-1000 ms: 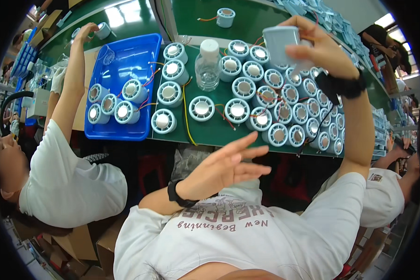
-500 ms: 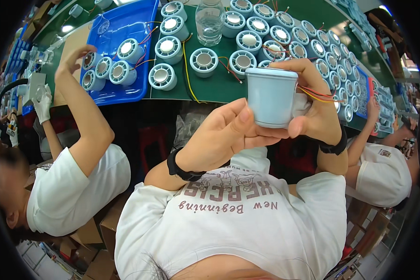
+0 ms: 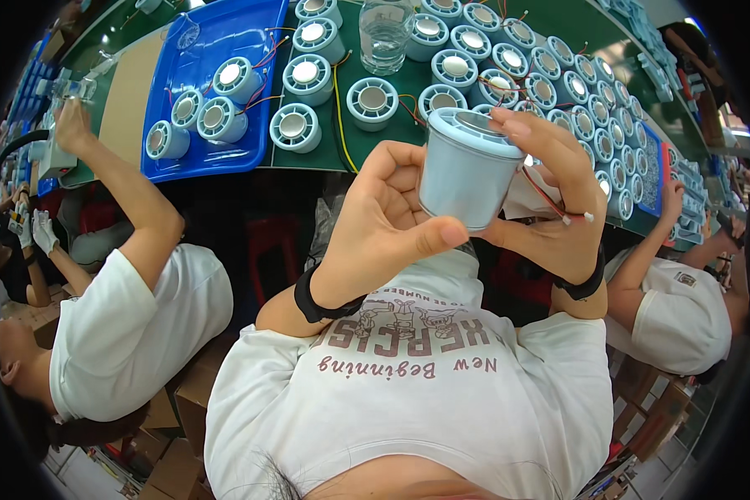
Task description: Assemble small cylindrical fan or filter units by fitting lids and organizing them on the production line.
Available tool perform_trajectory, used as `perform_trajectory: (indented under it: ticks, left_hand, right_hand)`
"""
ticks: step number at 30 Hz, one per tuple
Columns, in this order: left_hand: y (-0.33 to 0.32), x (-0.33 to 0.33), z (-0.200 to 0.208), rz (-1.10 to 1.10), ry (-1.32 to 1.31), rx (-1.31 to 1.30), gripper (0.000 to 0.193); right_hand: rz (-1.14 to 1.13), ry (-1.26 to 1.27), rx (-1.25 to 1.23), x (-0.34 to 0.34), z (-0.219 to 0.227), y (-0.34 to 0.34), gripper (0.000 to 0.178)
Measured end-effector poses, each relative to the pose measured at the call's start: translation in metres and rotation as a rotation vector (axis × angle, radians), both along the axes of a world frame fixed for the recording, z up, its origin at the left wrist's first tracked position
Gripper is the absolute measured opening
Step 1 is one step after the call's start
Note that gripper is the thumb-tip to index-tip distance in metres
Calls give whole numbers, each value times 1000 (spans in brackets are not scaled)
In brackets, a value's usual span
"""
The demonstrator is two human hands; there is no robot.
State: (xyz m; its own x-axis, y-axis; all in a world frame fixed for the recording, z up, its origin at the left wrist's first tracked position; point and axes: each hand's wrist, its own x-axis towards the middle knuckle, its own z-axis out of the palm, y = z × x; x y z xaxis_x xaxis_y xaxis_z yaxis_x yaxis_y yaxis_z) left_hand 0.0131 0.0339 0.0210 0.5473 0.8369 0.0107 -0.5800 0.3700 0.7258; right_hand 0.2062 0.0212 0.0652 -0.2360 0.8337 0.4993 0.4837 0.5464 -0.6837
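Observation:
Between my two hands, in front of my chest, I hold a light-blue cylindrical housing, tilted so part of its round top with a silver disc shows. My left hand cups its left side, thumb across the lower front. Fingers of my right hand press on the top rim, with the thumb near the base. Red and dark wires with small white connectors dangle beside the right palm. Something whitish sits between the right palm and the housing; I cannot make out what. Both wrists wear black bands.
Many similar housings stand on the green table, mostly to the right. A blue tray with several more lies at left, and a clear bottle stands at the back. Co-workers sit on both sides; one arm reaches forward at left.
The housing has tilted, bringing its top into view, and shifted slightly left. My left hand now wraps its side. The left co-worker's hand moved left, away from the tray, which holds fewer housings.

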Motion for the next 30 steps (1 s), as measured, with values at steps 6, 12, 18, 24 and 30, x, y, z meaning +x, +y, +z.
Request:
perform_trajectory:
  ticks: [6, 12, 18, 24, 30]
  left_hand:
    - [3, 4, 4, 218, 97, 293, 101]
    - [12, -15, 5, 173, 370, 616, 112]
    - [16, -14, 6, 294, 417, 754, 96]
    - [10, -14, 12, 353, 413, 745, 86]
    - [13, -11, 0, 498, 386, 788, 88]
  right_hand:
    - [70, 155, -99, 0, -14, 3, 71]
    - [164, 255, -147, 3, -30, 10, 73]
    - [130, -57, -90, 5, -19, 20, 68]
    - [215, -181, -373, 14, -5, 13, 60]
    - [58, 239, -351, 24, -18, 1, 50]
